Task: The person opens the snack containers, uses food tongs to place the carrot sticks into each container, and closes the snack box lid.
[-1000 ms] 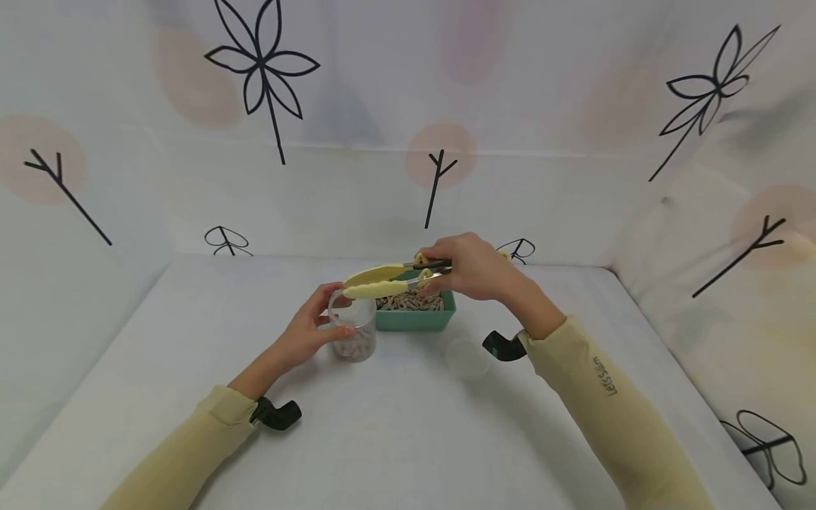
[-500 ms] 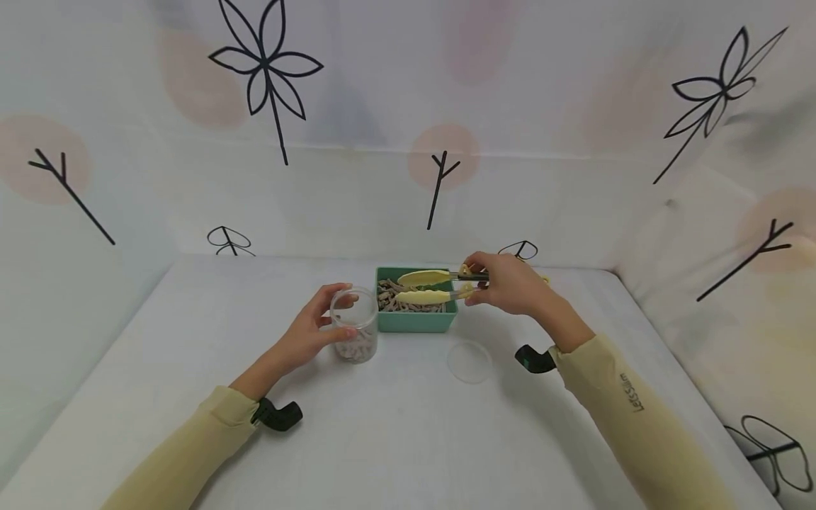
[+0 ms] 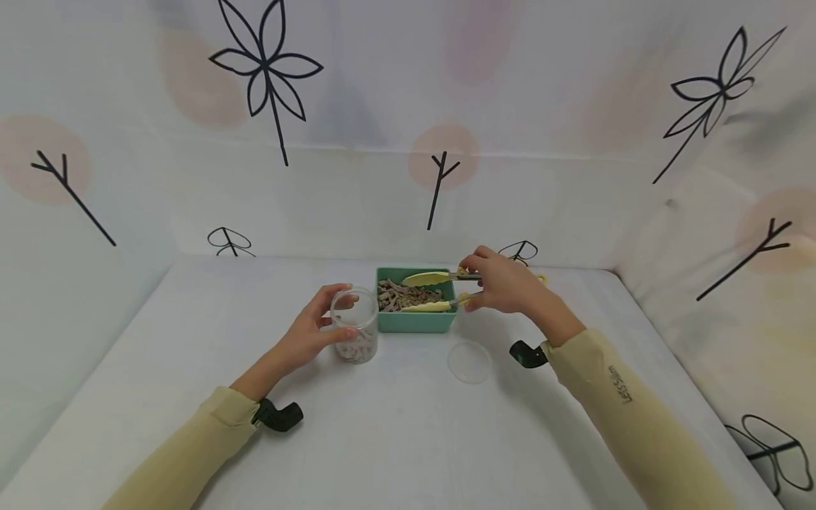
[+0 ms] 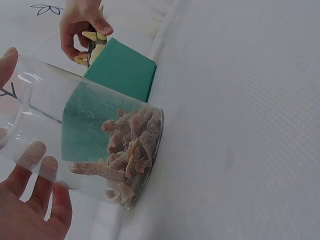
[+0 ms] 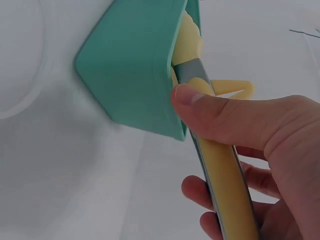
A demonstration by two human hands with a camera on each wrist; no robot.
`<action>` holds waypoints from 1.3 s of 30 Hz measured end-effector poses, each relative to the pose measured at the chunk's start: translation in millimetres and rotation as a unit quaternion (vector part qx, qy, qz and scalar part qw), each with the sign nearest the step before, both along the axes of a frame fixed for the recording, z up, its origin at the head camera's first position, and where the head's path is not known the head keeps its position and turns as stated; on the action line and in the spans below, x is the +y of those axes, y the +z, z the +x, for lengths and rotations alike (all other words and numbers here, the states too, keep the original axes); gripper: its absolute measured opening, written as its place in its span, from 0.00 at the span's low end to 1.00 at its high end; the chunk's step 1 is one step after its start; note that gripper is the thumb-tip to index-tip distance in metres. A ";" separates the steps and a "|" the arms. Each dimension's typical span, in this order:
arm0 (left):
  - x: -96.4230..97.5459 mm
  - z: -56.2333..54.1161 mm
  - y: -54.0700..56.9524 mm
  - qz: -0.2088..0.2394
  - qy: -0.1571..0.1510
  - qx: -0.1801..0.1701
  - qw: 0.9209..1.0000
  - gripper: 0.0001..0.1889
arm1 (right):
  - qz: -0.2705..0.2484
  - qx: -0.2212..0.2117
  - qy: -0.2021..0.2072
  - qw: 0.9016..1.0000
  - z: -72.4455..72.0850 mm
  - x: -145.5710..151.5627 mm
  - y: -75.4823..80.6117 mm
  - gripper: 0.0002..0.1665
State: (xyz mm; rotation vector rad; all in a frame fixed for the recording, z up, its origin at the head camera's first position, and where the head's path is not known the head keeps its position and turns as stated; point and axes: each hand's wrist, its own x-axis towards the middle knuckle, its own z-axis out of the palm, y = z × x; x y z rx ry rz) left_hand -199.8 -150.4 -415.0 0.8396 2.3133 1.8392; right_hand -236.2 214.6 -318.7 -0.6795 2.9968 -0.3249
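My left hand (image 3: pixel 312 331) holds a clear round jar (image 3: pixel 354 319) upright on the table. Brownish, powdery stick-like pieces (image 4: pixel 127 150) cover the bottom of the jar in the left wrist view. My right hand (image 3: pixel 506 282) grips yellow-tipped tongs (image 5: pixel 222 170), thumb on one arm and fingers round the other. The tongs' two yellow heads (image 3: pixel 426 278) are spread apart inside a green rectangular box (image 3: pixel 416 323). Small brown twisted pieces (image 3: pixel 398 295) fill the box. In the right wrist view the box wall hides most of the tong heads.
A clear round lid (image 3: pixel 469 362) lies flat on the white table (image 3: pixel 408 439), in front of the box and to its right. The jar stands right beside the box's left end. Behind the table rises a white patterned cloth (image 3: pixel 357 198).
The tongs moved right from above the jar to the box, and their heads have spread and dipped into it. My left hand and the jar stay in place.
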 end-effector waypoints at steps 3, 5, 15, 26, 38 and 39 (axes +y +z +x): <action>1.1 1.0 0.6 -0.001 0.001 -0.002 1.000 0.37 | 0.013 -0.005 -0.003 1.000 -1.6 -0.5 0.3 0.42; 1.4 1.4 1.0 -0.001 0.002 -0.003 1.000 0.37 | 0.021 -0.009 -0.002 1.000 -3.5 -1.8 0.9 0.40; 0.1 0.9 0.0 0.007 -0.001 -0.002 1.000 0.36 | -0.012 -0.031 0.012 0.999 -16.3 -13.7 -3.8 0.34; -0.9 0.7 0.9 -0.002 0.002 -0.004 1.000 0.36 | -0.044 0.008 -0.002 0.999 -14.9 -6.9 -14.3 0.25; -0.4 0.7 0.2 0.000 -0.003 0.004 1.000 0.36 | -0.060 0.052 -0.005 0.997 -6.4 3.7 -18.3 0.18; -0.2 1.1 0.9 0.000 -0.002 0.002 1.000 0.36 | -0.061 0.056 -0.006 0.997 -5.6 5.4 -17.9 0.19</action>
